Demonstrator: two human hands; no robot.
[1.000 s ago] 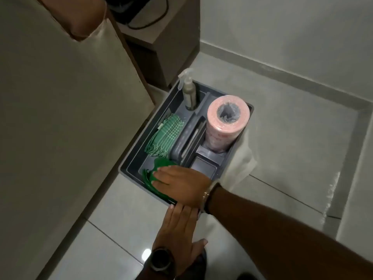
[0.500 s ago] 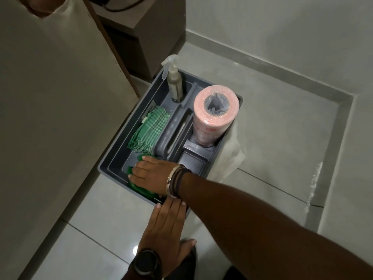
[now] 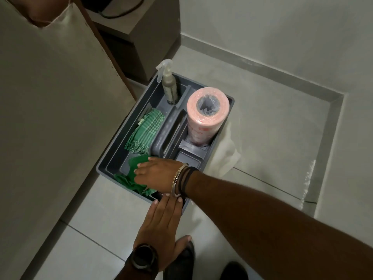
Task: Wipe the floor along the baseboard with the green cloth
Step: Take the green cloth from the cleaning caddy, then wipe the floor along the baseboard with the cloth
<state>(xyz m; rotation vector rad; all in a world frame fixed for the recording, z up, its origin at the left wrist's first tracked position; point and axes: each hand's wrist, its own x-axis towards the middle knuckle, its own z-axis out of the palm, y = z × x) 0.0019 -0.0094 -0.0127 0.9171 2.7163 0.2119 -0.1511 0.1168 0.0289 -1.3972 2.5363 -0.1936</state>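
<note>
Rising along the left edge: a tall beige panel (image 3: 50,118), its foot meeting the pale glossy floor tiles (image 3: 96,223) and leaving a narrow strip of bare tile beside the dark grey plastic cleaning caddy (image 3: 109,165). Packed into the caddy's left compartment, far to near: a clear trigger spray bottle (image 3: 168,85) standing upright, a folded green-and-white checked cloth (image 3: 146,129), then the plain green cloth (image 3: 133,176), crumpled at the near left corner and spilling over the rim. Pressed down on that green cloth: right hand (image 3: 159,174), fingers curled over it, bangle and dark bands at the wrist; whether the cloth is actually pinched or merely covered, hard to tell from above. Laid flat just below: left hand (image 3: 161,225), fingers together and straight, holding nothing, fingertips touching the caddy's near rim, black watch at the wrist. Right of the centre handle: an upright pink-wrapped roll (image 3: 205,116). Draped over the caddy's right wall onto the floor: a white cloth (image 3: 226,150). Beyond it, open tile out to the grey baseboard (image 3: 262,71) along the far wall and round the right-hand corner.
</note>
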